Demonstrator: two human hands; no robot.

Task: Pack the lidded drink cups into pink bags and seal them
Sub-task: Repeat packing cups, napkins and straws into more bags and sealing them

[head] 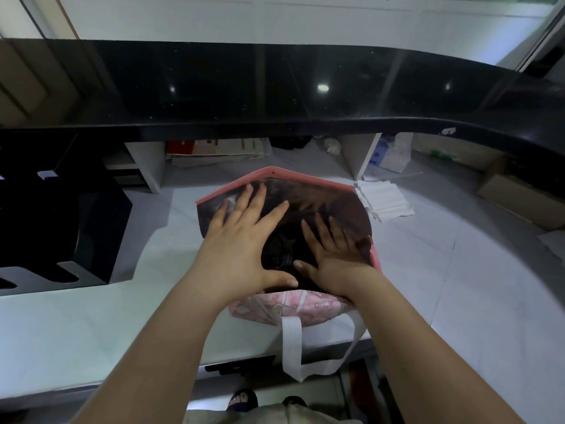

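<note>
White countertop under a raised glossy black ledge; open shelf space below the ledge holds cartons and papers, too dim to identify.

Left hand: fingers straight and spread, nothing gripped. The palm and fingers lie flat against the dark inner left wall of the pink, patterned soft-sided carrier bag, fingertips toward the far rim. The thumb lies along the near rim.

Right hand: fingers likewise straight and fanned apart, holding nothing. It rests inside the bag mouth on the right, the heel of the hand on the near-right rim.

Between the two hands, low inside the bag, sits a dark round lidded drink cup. Only its top is visible. Whether either thumb touches the lid cannot be determined.

The bag stands on the countertop near its near edge, mouth open and facing up, the far rim rising to a point. A white fabric handle loop hangs from the bag's near side over the counter edge.

Just right of the bag's far-right corner: a stack of white folded paper pieces. Well to the right: a brown cardboard box. At the left of the counter: a black machine housing. Below the counter edge: the person's foot in a dark sandal.
</note>
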